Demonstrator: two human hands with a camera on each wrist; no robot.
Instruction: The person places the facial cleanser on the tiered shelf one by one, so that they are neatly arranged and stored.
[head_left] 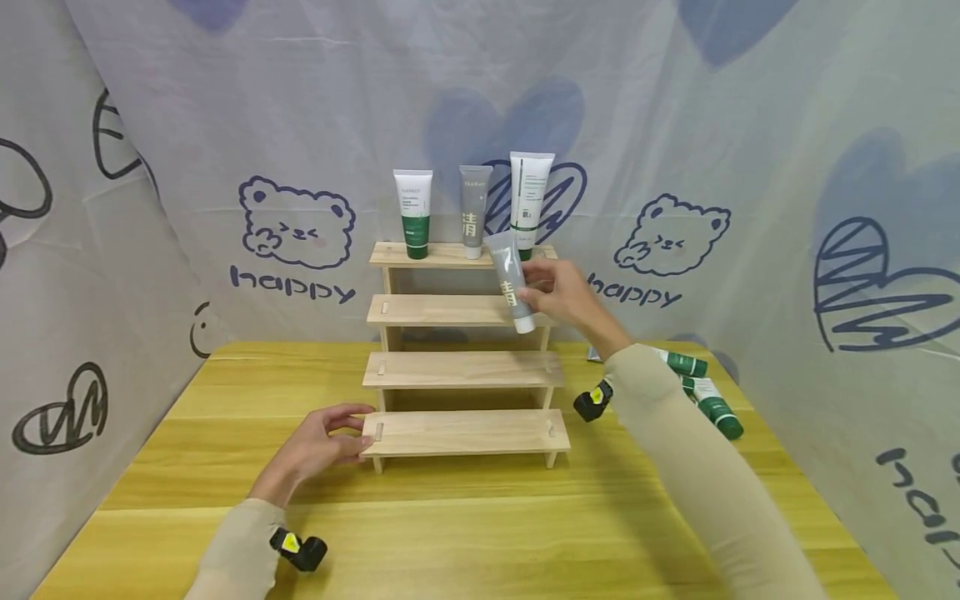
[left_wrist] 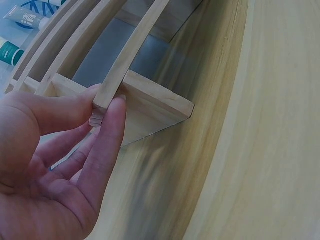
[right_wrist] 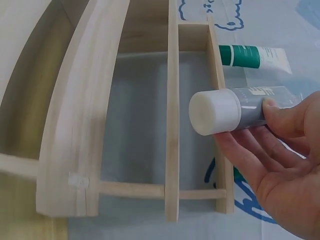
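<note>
A four-step wooden rack (head_left: 465, 371) stands on the yellow table (head_left: 480, 533). Three tubes stand on its top step: a white and green tube (head_left: 413, 213), a grey tube (head_left: 473, 210) and a taller white tube (head_left: 529, 200). My right hand (head_left: 564, 292) holds a second grey tube (head_left: 512, 283) with a white cap (right_wrist: 214, 112), cap down, just above the second step at its right end. My left hand (head_left: 318, 446) pinches the left end of the bottom step (left_wrist: 107, 95) between thumb and fingers.
Several green and white tubes (head_left: 705, 392) lie on the table to the right of the rack, behind my right forearm. Printed cloth walls close in the back and both sides. A black wrist camera (head_left: 300, 550) sits on each sleeve.
</note>
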